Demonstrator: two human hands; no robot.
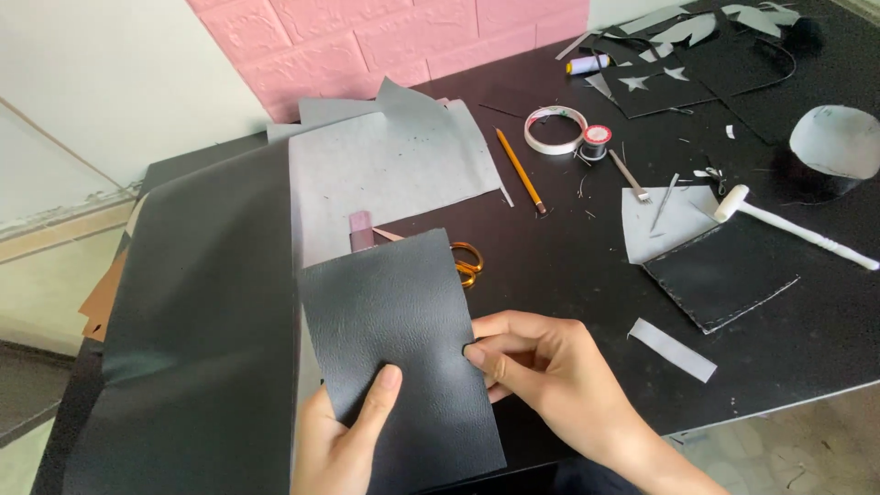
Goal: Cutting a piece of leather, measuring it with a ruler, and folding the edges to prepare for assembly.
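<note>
A large dark leather sheet [197, 321] is lying at the left, with grey backing material [385, 170] behind. Orange-handled scissors [467, 261] are sitting partly hidden behind the black leather rectangle [399, 348], which is lying matte and grained at the front edge of the black table [568, 266]. The left hand [339, 440] is pinching its lower edge; the right hand [541, 367] is gripping its right edge. A white mallet [788, 229] is lying far right.

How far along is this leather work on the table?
Done, it seems: a dark leather piece on the right already has stitching along its edges. In hand: both hands, left hand and right hand, hold a cut black leather rectangle with plain, unstitched edges. Left: the large leather sheet looks mostly uncut.
</note>
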